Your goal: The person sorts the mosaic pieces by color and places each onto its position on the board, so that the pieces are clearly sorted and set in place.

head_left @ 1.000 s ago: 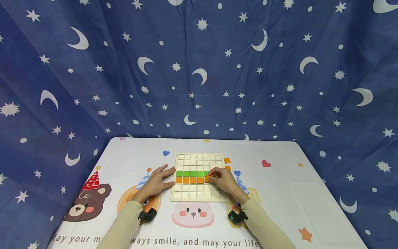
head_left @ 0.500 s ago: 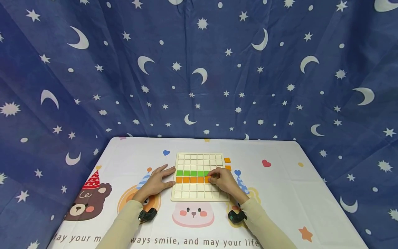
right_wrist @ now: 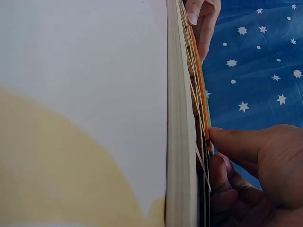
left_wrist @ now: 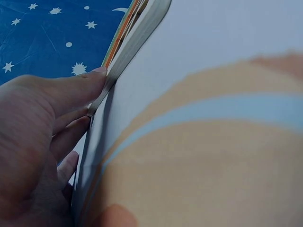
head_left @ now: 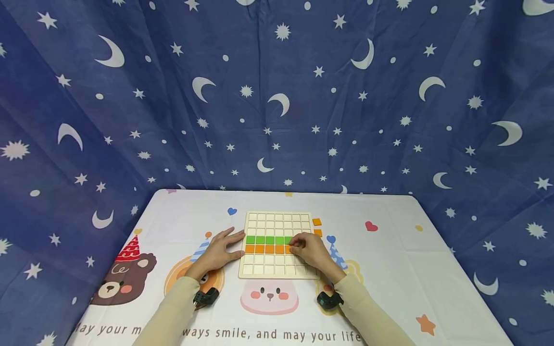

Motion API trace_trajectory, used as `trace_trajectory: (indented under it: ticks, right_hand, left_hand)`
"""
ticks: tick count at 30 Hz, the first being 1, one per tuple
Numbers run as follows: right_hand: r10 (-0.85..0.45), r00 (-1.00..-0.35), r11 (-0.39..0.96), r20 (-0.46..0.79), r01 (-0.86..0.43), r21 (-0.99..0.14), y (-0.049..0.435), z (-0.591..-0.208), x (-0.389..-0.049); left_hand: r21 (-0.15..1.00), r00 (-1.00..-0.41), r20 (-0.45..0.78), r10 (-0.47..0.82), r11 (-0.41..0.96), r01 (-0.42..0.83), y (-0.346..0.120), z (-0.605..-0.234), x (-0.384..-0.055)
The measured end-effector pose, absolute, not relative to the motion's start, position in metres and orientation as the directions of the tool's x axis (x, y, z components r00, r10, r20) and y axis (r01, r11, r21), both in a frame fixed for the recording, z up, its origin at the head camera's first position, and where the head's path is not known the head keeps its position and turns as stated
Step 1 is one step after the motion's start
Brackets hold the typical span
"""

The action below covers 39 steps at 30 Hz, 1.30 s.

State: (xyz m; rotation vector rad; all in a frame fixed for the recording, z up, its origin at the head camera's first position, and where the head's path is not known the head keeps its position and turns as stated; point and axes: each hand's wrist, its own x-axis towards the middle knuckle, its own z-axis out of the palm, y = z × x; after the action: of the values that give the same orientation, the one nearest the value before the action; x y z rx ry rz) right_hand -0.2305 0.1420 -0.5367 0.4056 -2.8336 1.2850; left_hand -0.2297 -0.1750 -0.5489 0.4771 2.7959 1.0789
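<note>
A pale wooden grid board point(head_left: 277, 274) lies on the table. One row holds green square tiles point(head_left: 270, 240); the row below it holds orange square tiles point(head_left: 270, 249). My right hand point(head_left: 312, 251) pinches the orange tile point(head_left: 287, 249) at that row's right end, which sits about level with its neighbours. The hand hides the cells beneath it. In the right wrist view, the thumb point(right_wrist: 232, 142) touches the orange edge. My left hand point(head_left: 218, 252) rests at the board's left side, fingers spread, fingertips and thumb touching the rim point(left_wrist: 118, 66).
Two loose orange tiles, a far one point(head_left: 317, 222) and a nearer one point(head_left: 318, 233), lie just right of the board. The white tablecloth point(head_left: 389, 269) carries printed cartoon animals and lettering. A blue curtain point(head_left: 242, 110) with moons and stars hangs behind the table.
The orange tile in my right hand, tilted a second ago, has gone down into its cell beside the other orange tiles. My left hand stays at the board's edge.
</note>
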Motion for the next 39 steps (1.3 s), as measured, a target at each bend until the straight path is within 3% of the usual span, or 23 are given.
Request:
trace_trajectory:
  ticks: [11,18,39]
  right_hand:
    - [-0.248,-0.966,0.611,0.072,-0.214,-0.762,0.145,-0.529,-0.231]
    - [-0.241,-0.963,0.58,0.117,-0.24,-0.779,0.154,-0.508,-0.228]
    - [-0.122,-0.981,0.613,0.153,-0.196,-0.766,0.197,-0.492,-0.234]
  left_hand:
    - [0.67,-0.945,-0.005,0.327,0.703,0.239,-0.174,-0.547,-0.23]
    - [0.664,-0.946,0.002,0.324,0.707,0.243,-0.174,-0.546,-0.228]
    - [0.672,-0.949,-0.016,0.315,0.706,0.223,-0.174,-0.547,-0.228]
